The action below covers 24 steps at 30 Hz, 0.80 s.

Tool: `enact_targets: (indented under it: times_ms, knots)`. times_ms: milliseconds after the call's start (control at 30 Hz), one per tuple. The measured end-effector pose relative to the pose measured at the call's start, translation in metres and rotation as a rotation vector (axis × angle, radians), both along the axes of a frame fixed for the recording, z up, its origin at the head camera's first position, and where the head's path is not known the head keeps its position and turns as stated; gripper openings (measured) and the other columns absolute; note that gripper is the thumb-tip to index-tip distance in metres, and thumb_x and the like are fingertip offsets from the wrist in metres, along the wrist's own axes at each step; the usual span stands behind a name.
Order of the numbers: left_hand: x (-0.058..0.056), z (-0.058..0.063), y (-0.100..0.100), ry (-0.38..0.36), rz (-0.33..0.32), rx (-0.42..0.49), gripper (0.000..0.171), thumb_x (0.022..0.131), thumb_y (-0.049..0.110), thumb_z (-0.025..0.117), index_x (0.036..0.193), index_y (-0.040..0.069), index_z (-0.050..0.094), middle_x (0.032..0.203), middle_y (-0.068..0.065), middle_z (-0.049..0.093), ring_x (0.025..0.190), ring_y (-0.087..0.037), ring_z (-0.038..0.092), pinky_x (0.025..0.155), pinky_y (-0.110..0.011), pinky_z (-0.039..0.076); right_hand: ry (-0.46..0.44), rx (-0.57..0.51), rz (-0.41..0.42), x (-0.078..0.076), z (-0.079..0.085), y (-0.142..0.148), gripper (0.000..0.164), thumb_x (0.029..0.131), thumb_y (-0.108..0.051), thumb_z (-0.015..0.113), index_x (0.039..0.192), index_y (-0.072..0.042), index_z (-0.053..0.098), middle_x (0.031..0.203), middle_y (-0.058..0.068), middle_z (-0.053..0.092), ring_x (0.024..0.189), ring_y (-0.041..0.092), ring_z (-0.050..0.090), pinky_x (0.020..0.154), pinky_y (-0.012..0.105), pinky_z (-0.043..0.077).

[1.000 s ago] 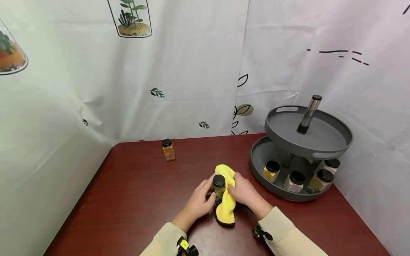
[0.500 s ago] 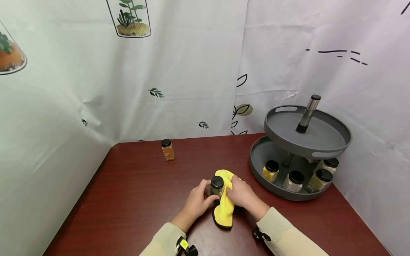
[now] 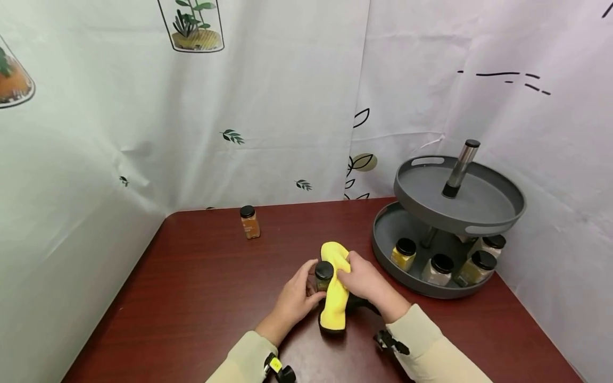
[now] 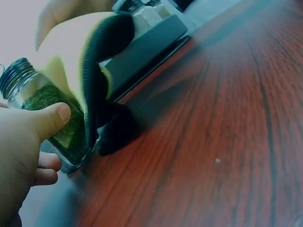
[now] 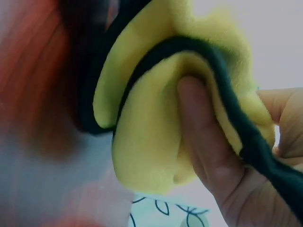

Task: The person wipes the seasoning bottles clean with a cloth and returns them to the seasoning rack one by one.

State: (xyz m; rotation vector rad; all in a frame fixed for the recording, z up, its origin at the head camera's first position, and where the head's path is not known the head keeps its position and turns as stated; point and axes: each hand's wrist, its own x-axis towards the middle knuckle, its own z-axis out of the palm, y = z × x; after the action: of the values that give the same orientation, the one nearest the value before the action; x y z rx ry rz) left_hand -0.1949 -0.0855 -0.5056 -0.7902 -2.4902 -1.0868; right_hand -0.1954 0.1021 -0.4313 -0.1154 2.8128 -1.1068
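Note:
My left hand (image 3: 295, 299) grips a small glass spice jar (image 3: 323, 276) with a black lid. In the left wrist view the jar (image 4: 45, 97) is tilted and shows dark green flakes inside, the thumb pressed along its side. My right hand (image 3: 366, 281) pinches a yellow cloth (image 3: 337, 287) with black edging, which lies against the jar's right side. Seen from the right wrist, the cloth (image 5: 156, 123) is folded around the fingers (image 5: 203, 127); the jar is hidden there.
A grey two-tier turntable rack (image 3: 399, 276) stands at the right, its lower tier bearing several black-lidded jars (image 3: 437, 270). One orange-brown spice jar (image 3: 250, 222) stands upright near the back edge of the dark red table (image 3: 191, 298). A white printed curtain (image 3: 268, 96) hangs behind.
The cloth in my right hand has shifted down along the jar, then back up. My left hand keeps its grip on the jar, which has moved slightly left. The rack has not moved.

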Motion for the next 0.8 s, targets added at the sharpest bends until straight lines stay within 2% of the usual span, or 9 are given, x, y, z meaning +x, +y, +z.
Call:
enact_targets:
  times_ms: [100, 167, 333, 400, 500, 567, 700, 800]
  knots:
    - [-0.001, 0.0, 0.002, 0.011, -0.003, -0.022, 0.075, 0.076, 0.028, 0.075, 0.14, 0.017, 0.036, 0.101, 0.003, 0.048, 0.068, -0.004, 0.05, 0.059, -0.017, 0.045, -0.011, 0.047, 0.034, 0.0, -0.006, 0.0, 0.038, 0.085, -0.017, 0.057, 0.113, 0.006, 0.047, 0.091, 0.013, 0.058, 0.075, 0.02, 0.056, 0.06, 0.033, 0.046]
    - [0.0, -0.001, 0.002, 0.046, -0.004, -0.046, 0.076, 0.078, 0.029, 0.073, 0.141, 0.014, 0.034, 0.107, 0.001, 0.048, 0.076, -0.007, 0.053, 0.065, -0.021, 0.047, -0.027, 0.071, 0.055, -0.001, -0.012, 0.001, 0.037, 0.085, -0.017, 0.057, 0.113, 0.006, 0.047, 0.092, 0.013, 0.058, 0.076, 0.019, 0.055, 0.061, 0.032, 0.045]
    - [0.001, -0.005, 0.004, 0.102, -0.005, -0.083, 0.078, 0.082, 0.028, 0.069, 0.143, 0.007, 0.027, 0.12, -0.004, 0.045, 0.098, -0.011, 0.053, 0.081, -0.029, 0.048, -0.012, -0.045, 0.015, -0.001, -0.01, 0.003, 0.023, 0.084, -0.013, 0.058, 0.099, 0.001, 0.048, 0.08, 0.01, 0.054, 0.067, 0.02, 0.054, 0.055, 0.032, 0.044]
    - [0.002, -0.005, 0.003, 0.108, -0.009, -0.087, 0.078, 0.083, 0.028, 0.067, 0.144, 0.006, 0.025, 0.122, -0.004, 0.044, 0.097, -0.01, 0.052, 0.08, -0.028, 0.047, -0.014, -0.017, 0.019, -0.001, -0.01, 0.002, 0.029, 0.085, -0.015, 0.058, 0.106, 0.004, 0.048, 0.086, 0.012, 0.057, 0.07, 0.02, 0.055, 0.057, 0.032, 0.045]
    - [0.004, -0.005, 0.001, 0.104, -0.014, -0.098, 0.075, 0.085, 0.025, 0.06, 0.146, 0.007, 0.019, 0.123, -0.003, 0.042, 0.086, -0.007, 0.051, 0.073, -0.025, 0.047, -0.041, 0.068, 0.044, -0.001, -0.011, -0.001, 0.041, 0.085, -0.018, 0.057, 0.117, 0.006, 0.045, 0.097, 0.014, 0.058, 0.078, 0.018, 0.056, 0.061, 0.032, 0.046]
    - [0.005, -0.005, -0.001, 0.109, -0.022, -0.11, 0.073, 0.085, 0.021, 0.056, 0.146, 0.006, 0.018, 0.123, -0.004, 0.042, 0.084, -0.007, 0.049, 0.072, -0.025, 0.046, -0.051, 0.087, 0.041, -0.002, -0.01, -0.001, 0.039, 0.084, -0.019, 0.058, 0.114, 0.004, 0.047, 0.094, 0.013, 0.059, 0.076, 0.018, 0.056, 0.06, 0.031, 0.046]
    - [0.006, -0.005, -0.004, 0.122, -0.051, -0.112, 0.067, 0.086, 0.017, 0.052, 0.145, 0.006, 0.023, 0.121, -0.003, 0.042, 0.081, -0.005, 0.049, 0.07, -0.023, 0.046, -0.027, 0.009, -0.024, -0.002, -0.004, 0.002, 0.024, 0.083, -0.017, 0.059, 0.099, -0.002, 0.048, 0.077, 0.009, 0.056, 0.063, 0.019, 0.055, 0.053, 0.032, 0.045]
    - [0.005, -0.006, -0.004, 0.14, -0.079, -0.069, 0.059, 0.088, 0.02, 0.057, 0.14, 0.006, 0.032, 0.115, -0.001, 0.044, 0.075, -0.004, 0.049, 0.065, -0.017, 0.044, -0.021, 0.027, -0.015, 0.0, -0.008, 0.004, 0.029, 0.084, -0.017, 0.058, 0.104, 0.0, 0.048, 0.082, 0.008, 0.057, 0.068, 0.017, 0.055, 0.056, 0.031, 0.045]
